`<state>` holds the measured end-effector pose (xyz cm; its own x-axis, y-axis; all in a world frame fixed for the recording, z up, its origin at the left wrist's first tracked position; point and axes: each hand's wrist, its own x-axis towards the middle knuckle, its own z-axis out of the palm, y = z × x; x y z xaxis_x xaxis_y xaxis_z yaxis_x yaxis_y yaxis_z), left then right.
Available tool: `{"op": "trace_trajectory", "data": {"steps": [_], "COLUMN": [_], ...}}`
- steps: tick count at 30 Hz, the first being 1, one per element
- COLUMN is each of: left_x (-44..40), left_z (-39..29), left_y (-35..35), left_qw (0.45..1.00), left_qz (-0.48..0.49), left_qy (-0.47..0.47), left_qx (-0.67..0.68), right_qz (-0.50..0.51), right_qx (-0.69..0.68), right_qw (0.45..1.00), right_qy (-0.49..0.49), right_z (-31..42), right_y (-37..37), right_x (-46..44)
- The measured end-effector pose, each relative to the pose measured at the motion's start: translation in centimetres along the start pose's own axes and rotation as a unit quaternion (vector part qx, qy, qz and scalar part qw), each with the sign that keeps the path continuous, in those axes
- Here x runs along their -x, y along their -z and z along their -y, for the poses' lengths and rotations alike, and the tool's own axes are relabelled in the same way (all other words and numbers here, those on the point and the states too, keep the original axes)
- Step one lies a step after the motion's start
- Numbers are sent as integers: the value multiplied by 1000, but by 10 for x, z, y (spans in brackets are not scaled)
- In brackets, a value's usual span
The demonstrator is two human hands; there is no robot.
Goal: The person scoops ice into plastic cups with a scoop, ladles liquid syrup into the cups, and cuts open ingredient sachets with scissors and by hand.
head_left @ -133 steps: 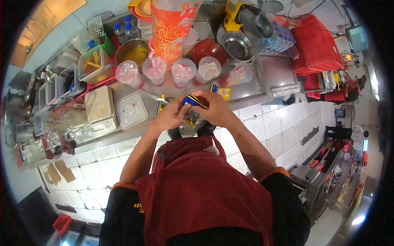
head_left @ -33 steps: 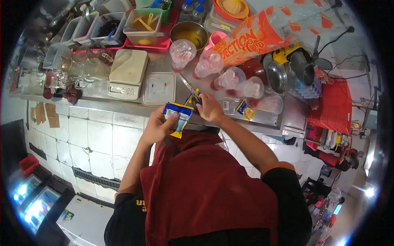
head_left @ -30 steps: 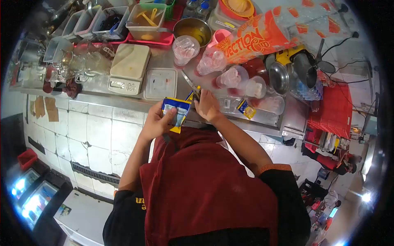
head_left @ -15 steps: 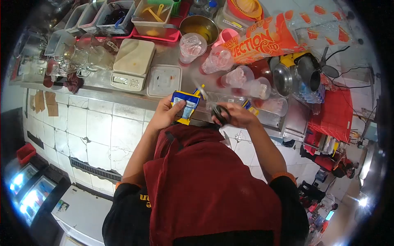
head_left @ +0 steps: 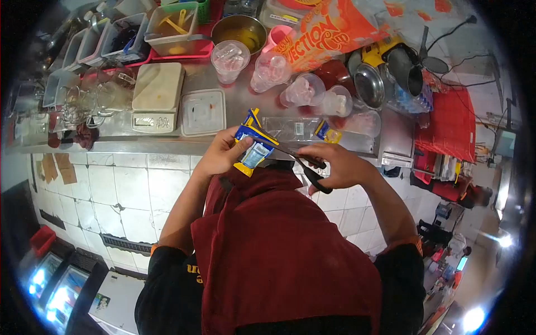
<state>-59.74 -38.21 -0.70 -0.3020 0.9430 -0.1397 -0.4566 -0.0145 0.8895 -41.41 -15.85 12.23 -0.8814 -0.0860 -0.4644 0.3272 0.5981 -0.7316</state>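
Pinched between the thumb and fingers of my left hand [head_left: 220, 156] is a blue and yellow sachet [head_left: 255, 154], tilted over the counter's front edge. A narrow top strip [head_left: 252, 119] of it sticks up at an angle. My right hand [head_left: 345, 166] grips black-handled scissors [head_left: 314, 180], their handles spread apart. The blades reach left to the sachet's upper edge; whether they have cut through I cannot tell. Behind my hands lie a clear plastic wrapper [head_left: 279, 127] and another blue and yellow sachet [head_left: 329, 134].
Several clear plastic cups [head_left: 302, 92] with pinkish contents stand along the steel counter [head_left: 245, 100]. To the left are a kitchen scale [head_left: 158, 89] and a shallow square plastic container [head_left: 204, 111]. Farther back sit a metal pot [head_left: 239, 33] and an orange printed bag [head_left: 329, 30].
The scissors have swung from blurred motion beside the sachet to lie across its top edge, handles now spread. My view has shifted, so the counter items sit farther left.
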Motion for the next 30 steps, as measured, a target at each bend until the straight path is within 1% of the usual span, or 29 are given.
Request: {"op": "trace_trajectory", "data": {"steps": [1, 3, 4, 5, 8, 10, 14, 16, 19, 22, 26, 29, 30], "left_x": [-1, -2, -2, -1, 4, 5, 7, 8, 10, 12, 12, 13, 13], "left_z": [0, 3, 5, 5, 3, -3, -11, -13, -19, -19, -12, -12, -13], "left_y": [-2, -5, -6, -7, -11, -16, -20, -22, -23, -24, -23, -24, -24], "left_qw": [1000, 1000, 1000, 1000, 1000, 999, 999, 999, 998, 998, 997, 998, 997], "left_qz": [9, 12, 13, 12, 8, 8, 18, 20, 29, 32, 26, 24, 20], "left_qy": [-15, -19, -23, -22, -11, -21, -18, -19, -17, -32, -43, -43, -44], "left_qx": [-8, -12, -17, -16, -20, -26, -38, -46, -46, -49, -50, -49, -52], "right_qz": [-2, 10, -3, -2, -18, -3, 8, 7, 3, -10, -21, -21, -6], "right_qx": [-1, 41, 31, 30, 66, 41, 26, -8, 23, 29, 43, 18, 6], "right_qw": [1000, 999, 999, 999, 997, 999, 999, 1000, 999, 1000, 999, 1000, 1000], "right_qy": [-2, -4, 45, 45, 35, 12, 23, -12, -25, 0, 6, -7, -30], "right_z": [0, -3, -15, -12, -2, 1, 8, 11, 22, 16, 13, 12, 13], "right_y": [-1, -1, -3, -3, 1, 3, 6, 7, 12, 9, 5, 4, 5], "right_x": [-1, -4, -5, -5, -4, -4, -4, -2, 0, 3, 3, 4, 3]}}
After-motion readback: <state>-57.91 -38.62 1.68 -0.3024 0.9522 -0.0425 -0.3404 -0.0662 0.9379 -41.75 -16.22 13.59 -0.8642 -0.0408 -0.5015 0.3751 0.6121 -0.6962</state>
